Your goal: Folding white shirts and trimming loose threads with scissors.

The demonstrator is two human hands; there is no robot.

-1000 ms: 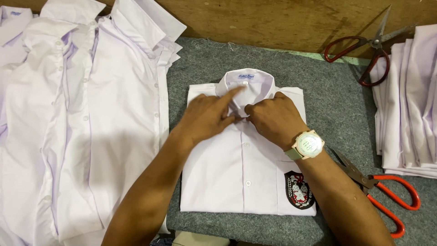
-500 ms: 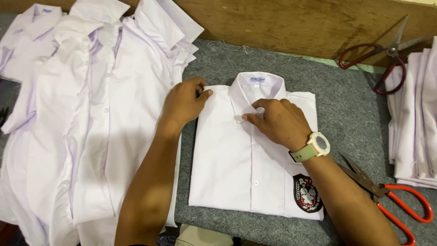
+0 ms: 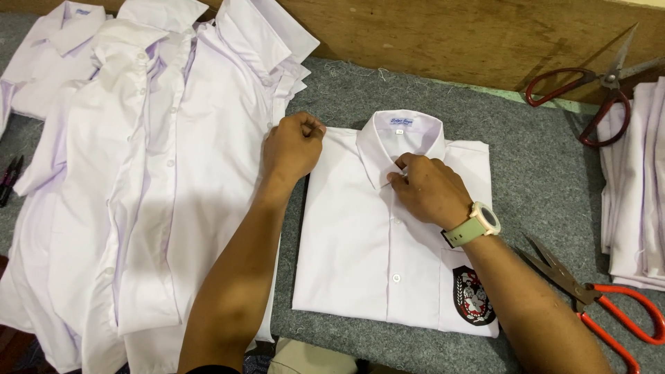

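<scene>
The right hand rests on the folded shirt, its fingers bunched together and pinching the placket just below the collar, where the two collar points meet. A watch with a pale green strap sits on that wrist. The left hand is curled into a loose fist — fingers drawn in, gripping the shirt's upper corner at its shoulder edge. Whether cloth is caught inside the fist cannot be told.

The shirt lies flat, front up, on the grey felt mat, between the two forearms. A dark badge sits on the pocket, below the right wrist.

Beyond the left knuckles, a pile of unfolded shirts spreads outward. Past the right hand — well apart — lie red scissors near the forearm, dark-handled scissors by the wooden board, and a stack of folded cloth at the edge.
</scene>
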